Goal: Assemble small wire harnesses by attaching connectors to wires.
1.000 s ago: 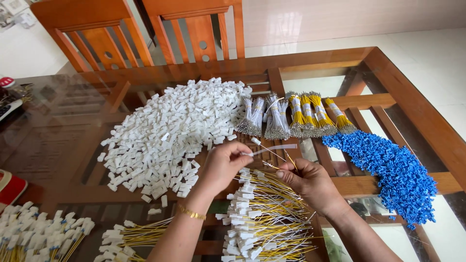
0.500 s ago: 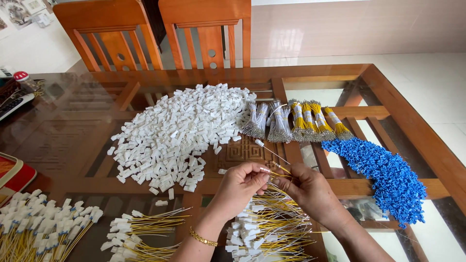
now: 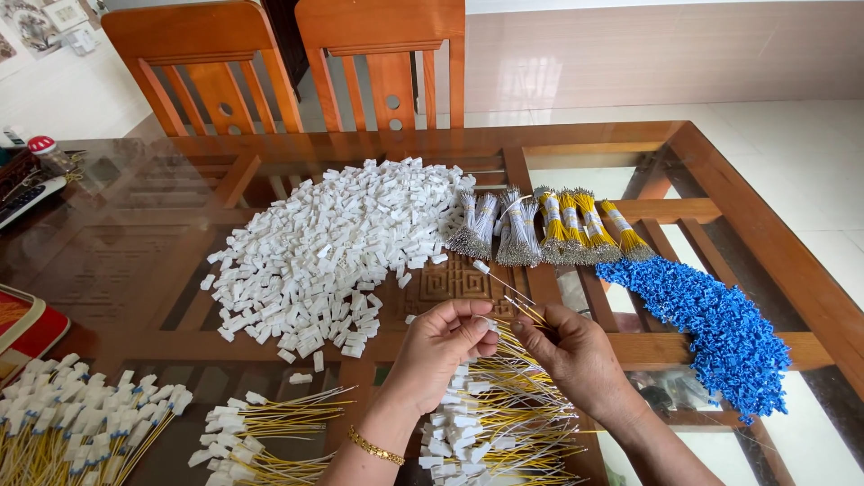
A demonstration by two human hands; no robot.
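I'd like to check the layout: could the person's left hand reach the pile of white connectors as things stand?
Probably yes. The left hand is just beside the pile of white connectors, with only bare glass table between; it pinches a thin wire now.

table [image 3: 774,243]: connector heap [image 3: 333,243] centre-left | wire bundles [image 3: 540,225] just right of heap | clip pile [image 3: 711,315] far right | hands [image 3: 441,346] [image 3: 576,355] near centre over finished wires [image 3: 490,423] | more finished wires [image 3: 81,418] near left | chairs [image 3: 297,63] beyond far edge
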